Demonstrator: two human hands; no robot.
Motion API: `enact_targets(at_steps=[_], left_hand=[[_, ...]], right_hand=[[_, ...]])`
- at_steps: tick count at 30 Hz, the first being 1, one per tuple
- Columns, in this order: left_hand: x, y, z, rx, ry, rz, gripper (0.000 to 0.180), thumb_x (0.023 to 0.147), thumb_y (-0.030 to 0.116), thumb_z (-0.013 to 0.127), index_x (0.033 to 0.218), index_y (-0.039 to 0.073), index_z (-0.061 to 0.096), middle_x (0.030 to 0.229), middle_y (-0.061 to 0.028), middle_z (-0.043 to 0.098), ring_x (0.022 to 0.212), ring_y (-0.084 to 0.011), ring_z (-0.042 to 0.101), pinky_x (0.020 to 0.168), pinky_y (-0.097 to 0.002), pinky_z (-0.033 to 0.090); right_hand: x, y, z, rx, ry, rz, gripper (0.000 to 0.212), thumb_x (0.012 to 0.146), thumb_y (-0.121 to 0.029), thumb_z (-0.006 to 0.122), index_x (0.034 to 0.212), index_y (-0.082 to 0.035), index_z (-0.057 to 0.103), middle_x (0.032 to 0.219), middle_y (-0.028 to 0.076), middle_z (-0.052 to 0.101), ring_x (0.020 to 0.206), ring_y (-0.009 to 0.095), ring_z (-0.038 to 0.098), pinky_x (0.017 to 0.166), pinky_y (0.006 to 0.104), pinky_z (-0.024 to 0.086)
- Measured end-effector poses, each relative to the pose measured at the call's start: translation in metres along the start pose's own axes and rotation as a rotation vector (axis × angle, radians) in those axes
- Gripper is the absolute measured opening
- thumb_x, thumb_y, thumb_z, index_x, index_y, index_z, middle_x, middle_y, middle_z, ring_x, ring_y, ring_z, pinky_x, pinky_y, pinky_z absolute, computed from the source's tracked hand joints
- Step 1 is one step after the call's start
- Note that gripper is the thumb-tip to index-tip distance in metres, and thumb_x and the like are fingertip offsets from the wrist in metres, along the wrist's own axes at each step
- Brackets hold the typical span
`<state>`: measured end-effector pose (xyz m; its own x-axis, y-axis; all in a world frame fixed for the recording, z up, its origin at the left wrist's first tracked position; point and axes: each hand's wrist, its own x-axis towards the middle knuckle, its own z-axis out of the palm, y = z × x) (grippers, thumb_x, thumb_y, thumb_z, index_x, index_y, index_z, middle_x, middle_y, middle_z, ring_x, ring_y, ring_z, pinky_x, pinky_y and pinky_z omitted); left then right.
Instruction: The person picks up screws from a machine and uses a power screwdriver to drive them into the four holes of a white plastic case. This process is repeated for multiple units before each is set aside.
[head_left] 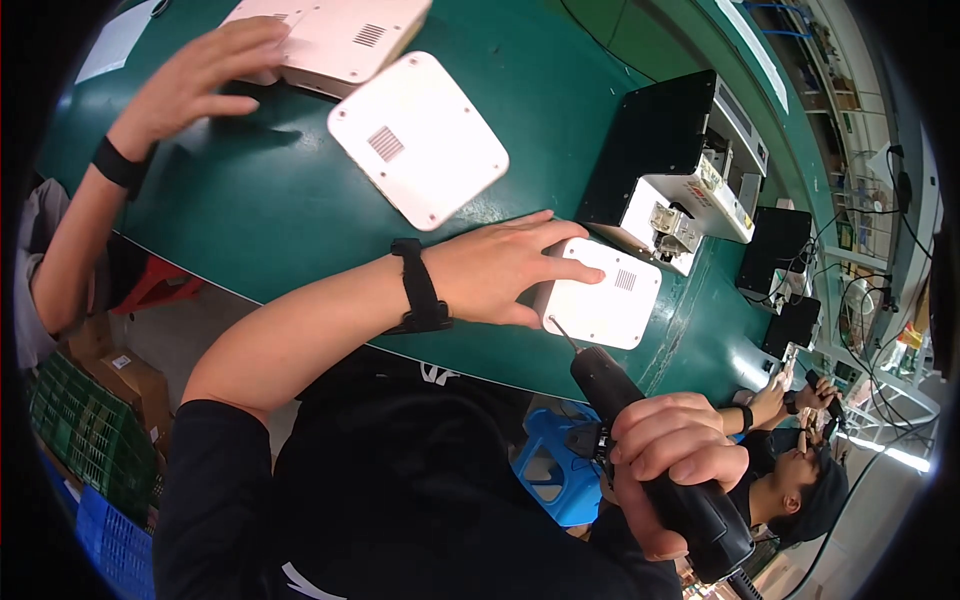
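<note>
A square white plastic housing (606,312) with rounded corners, vent slots and corner screw holes lies on the green table in front of me. My left hand (495,268) grips its left side, index finger across the top and thumb against the near left edge. My right hand (675,455) is wrapped round a black electric screwdriver (600,382), tilted so that its thin bit (565,333) meets the hole at the housing's near left corner. Any screw under the tip is too small to make out. Another white housing (440,140) of the same kind lies beyond my left wrist.
At the upper left, a co-worker's hand (205,80) touches more white housings (345,40). A black-and-white machine (650,165) with a metal mechanism stands just beyond my housing. Further machines (775,245) and another co-worker (800,480) are to the right. A blue stool (560,470) stands below the table edge.
</note>
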<state>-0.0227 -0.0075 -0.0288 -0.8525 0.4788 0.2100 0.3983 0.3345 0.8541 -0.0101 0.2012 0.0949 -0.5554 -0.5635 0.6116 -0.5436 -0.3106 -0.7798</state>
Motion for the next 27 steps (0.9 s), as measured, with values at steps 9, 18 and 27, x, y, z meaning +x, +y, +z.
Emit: enact_targets(at_steps=[9,18,27], left_hand=[[-0.004,-0.004,0.007,-0.03,0.046,0.014,0.072,0.075,0.013,0.075,0.143,0.024,0.055,0.148,-0.0148,0.041,0.131,-0.0384,0.045,0.112,-0.0445,0.042],[0.0,-0.001,0.004,-0.109,-0.008,0.027,0.073,0.075,0.014,0.077,0.144,0.024,0.053,0.148,-0.0143,0.041,0.135,-0.0388,0.043,0.117,-0.046,0.036],[-0.001,0.001,0.013,0.044,0.061,0.019,0.079,0.069,0.015,0.087,0.14,0.023,0.055,0.143,-0.0123,0.046,0.131,-0.0358,0.049,0.122,-0.0474,0.03]], right_hand=[[0.001,0.0,0.0,-0.012,-0.006,0.022,0.063,0.082,-0.06,0.076,0.098,-0.007,0.046,0.065,0.003,0.058,0.048,0.017,0.059,0.045,0.0312,0.052],[0.018,-0.006,0.0,0.124,0.012,0.246,0.057,0.079,-0.045,0.085,0.102,-0.005,0.051,0.077,0.01,0.063,0.064,0.026,0.065,0.066,0.0419,0.056],[0.024,0.012,0.017,0.041,0.054,0.237,0.066,0.078,-0.063,0.077,0.095,-0.009,0.045,0.064,0.002,0.055,0.05,0.017,0.055,0.053,0.034,0.05]])
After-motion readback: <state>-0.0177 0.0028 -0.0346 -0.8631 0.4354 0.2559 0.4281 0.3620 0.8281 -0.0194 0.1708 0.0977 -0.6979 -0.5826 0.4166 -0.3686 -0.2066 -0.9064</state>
